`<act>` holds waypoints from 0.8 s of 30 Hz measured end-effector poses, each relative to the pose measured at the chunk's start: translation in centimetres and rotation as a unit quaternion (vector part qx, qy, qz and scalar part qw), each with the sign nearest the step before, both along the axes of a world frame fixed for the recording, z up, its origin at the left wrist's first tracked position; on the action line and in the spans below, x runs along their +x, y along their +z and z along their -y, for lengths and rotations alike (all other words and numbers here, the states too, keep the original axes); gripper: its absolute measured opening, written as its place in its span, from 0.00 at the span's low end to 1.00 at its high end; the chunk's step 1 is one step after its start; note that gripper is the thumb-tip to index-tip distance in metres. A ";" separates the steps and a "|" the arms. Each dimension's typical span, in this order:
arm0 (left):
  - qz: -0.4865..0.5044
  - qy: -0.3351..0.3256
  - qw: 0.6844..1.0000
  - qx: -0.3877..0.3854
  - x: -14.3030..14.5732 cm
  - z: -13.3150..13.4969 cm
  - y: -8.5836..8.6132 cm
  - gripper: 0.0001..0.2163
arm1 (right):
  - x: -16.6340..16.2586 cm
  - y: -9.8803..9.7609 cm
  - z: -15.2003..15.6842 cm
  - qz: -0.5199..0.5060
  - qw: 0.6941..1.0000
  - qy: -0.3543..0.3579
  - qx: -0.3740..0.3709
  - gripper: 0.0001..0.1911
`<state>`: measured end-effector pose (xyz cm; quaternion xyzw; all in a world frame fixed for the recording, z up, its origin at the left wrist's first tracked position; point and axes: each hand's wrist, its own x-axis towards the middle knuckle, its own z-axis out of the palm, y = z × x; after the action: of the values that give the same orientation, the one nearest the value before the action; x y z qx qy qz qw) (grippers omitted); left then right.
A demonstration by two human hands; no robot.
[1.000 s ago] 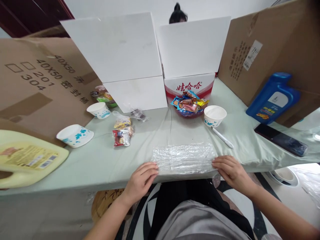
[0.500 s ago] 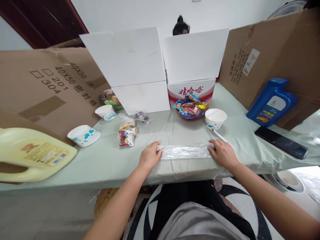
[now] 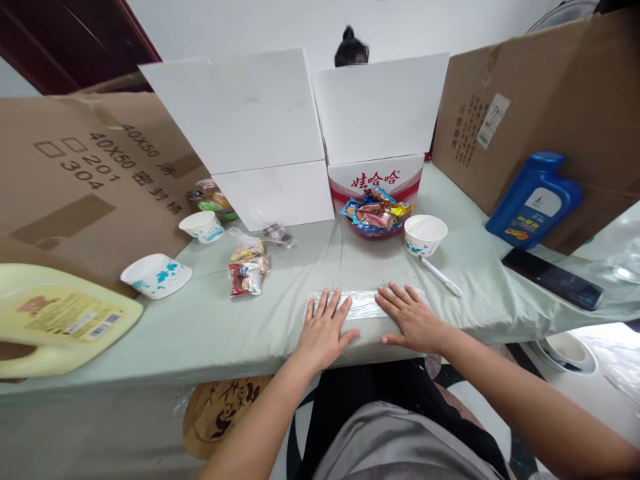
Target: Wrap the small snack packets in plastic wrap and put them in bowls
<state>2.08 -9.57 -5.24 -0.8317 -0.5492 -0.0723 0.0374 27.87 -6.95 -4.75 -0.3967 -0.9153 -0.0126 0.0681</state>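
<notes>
A clear, crinkled strip of folded plastic (image 3: 364, 305) lies flat along the front of the cloth-covered table (image 3: 200, 333). My left hand (image 3: 325, 330) rests palm down on its left part, fingers spread. On the right part my right hand (image 3: 409, 319) lies flat too, fingers apart and pointing up and left. Bare plastic shows between the two hands; the rest is partly under them. Behind my right hand are a white paper bowl (image 3: 425, 235) with a blue leaf print and a white stick-like utensil (image 3: 441, 277).
A bowl of wrapped snacks (image 3: 376, 217) stands before a white carton (image 3: 375, 120). Packaged snacks (image 3: 247, 267), paper bowls (image 3: 157, 277) and a yellow jug (image 3: 70, 320) are on the left. A blue bottle (image 3: 535, 200) and a phone (image 3: 553, 279) lie right. A person (image 3: 351, 50) sits behind.
Both hands have let go of the strip's ends, moved inward and spread flat on it. The white utensil now shows fully beside the bowl. The view has shifted slightly.
</notes>
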 end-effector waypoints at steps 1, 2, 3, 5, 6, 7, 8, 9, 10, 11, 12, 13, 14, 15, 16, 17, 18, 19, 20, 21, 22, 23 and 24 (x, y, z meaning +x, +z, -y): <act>0.006 -0.004 1.000 0.013 -0.2 0.0 0.0 0.31 | 1.0 -0.3 0.4 -0.002 1.000 -0.012 0.014 0.48; 0.012 -0.009 0.999 0.029 -0.3 0.1 0.1 0.30 | 2.1 -0.6 0.9 -0.005 0.999 -0.027 0.032 0.48; 0.018 -0.012 0.999 0.048 -0.3 0.2 0.2 0.29 | 3.2 -0.9 1.6 -0.009 0.998 -0.045 0.053 0.45; 0.038 -0.013 0.995 0.091 -0.1 0.6 0.6 0.25 | 5.0 -1.7 3.1 -0.017 0.992 -0.077 0.094 0.38; 0.052 -0.016 0.992 0.111 0.2 0.9 0.9 0.21 | 5.6 -2.0 3.8 -0.022 0.989 -0.090 0.113 0.35; 0.069 -0.027 0.990 0.124 0.6 1.2 1.1 0.17 | 6.1 -2.3 4.6 -0.030 0.986 -0.100 0.130 0.32; 0.087 -0.046 0.987 0.129 1.1 1.4 1.3 0.14 | 6.4 -2.6 5.2 -0.039 0.983 -0.108 0.145 0.29; 0.104 -0.073 0.984 0.125 1.7 1.6 1.5 0.12 | 6.7 -2.7 5.7 -0.053 0.979 -0.115 0.157 0.27; 0.116 -0.101 0.982 0.114 2.3 1.7 1.7 0.12 | 6.8 -2.7 6.1 -0.069 0.976 -0.122 0.168 0.25; 0.122 -0.124 0.980 0.099 3.0 1.8 1.9 0.12 | 7.0 -2.6 6.4 -0.088 0.972 -0.125 0.177 0.22; 0.122 -0.137 0.979 0.084 3.5 1.7 2.0 0.12 | 7.1 -2.4 6.6 -0.109 0.969 -0.125 0.184 0.20; 0.117 -0.141 0.980 0.072 4.0 1.5 2.2 0.12 | 7.3 -2.1 6.7 -0.129 0.966 -0.121 0.188 0.17; 0.110 -0.138 0.982 0.064 4.3 1.2 2.3 0.12 | 7.4 -1.7 6.8 -0.148 0.964 -0.113 0.191 0.14; 0.105 -0.131 0.984 0.060 4.5 0.8 2.4 0.13 | 7.6 -1.3 7.0 -0.164 0.962 -0.102 0.192 0.12; 0.104 -0.122 0.985 0.059 4.6 0.5 2.4 0.13 | 7.7 -0.8 7.2 -0.178 0.961 -0.090 0.192 0.10; 0.107 -0.114 0.986 0.060 4.5 0.1 2.4 0.13 | 7.8 -0.2 7.4 -0.190 0.960 -0.076 0.192 0.10; 0.114 -0.109 0.986 0.063 4.4 -0.1 2.4 0.13 | 7.7 0.3 7.8 -0.200 0.960 -0.058 0.188 0.11; 0.121 -0.106 0.985 0.066 4.2 -0.3 2.3 0.14 | 7.6 0.9 8.1 -0.208 0.961 -0.036 0.178 0.11; 0.130 -0.107 0.983 0.069 4.1 -0.3 2.2 0.15 | 7.3 1.5 8.4 -0.213 0.964 -0.008 0.159 0.11; 0.138 -0.111 0.982 0.073 4.0 -0.1 2.0 0.16 | 6.9 2.1 8.7 -0.216 0.968 0.023 0.130 0.12; 0.148 -0.117 0.979 0.076 3.9 0.1 1.9 0.16 | 6.5 2.8 8.9 -0.218 0.970 0.055 0.093 0.12; 0.159 -0.128 0.976 0.076 3.9 0.5 1.8 0.17 | 6.0 3.5 9.0 -0.220 0.970 0.084 0.054 0.12; 0.171 -0.142 0.972 0.072 3.8 0.8 1.7 0.17 | 5.6 4.2 8.8 -0.223 0.969 0.106 0.016 0.11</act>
<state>5.90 -10.42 -3.55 -0.8717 -0.4168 -0.2577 -0.0081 33.45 -15.78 -0.56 -0.2894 -0.9135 0.0687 0.2775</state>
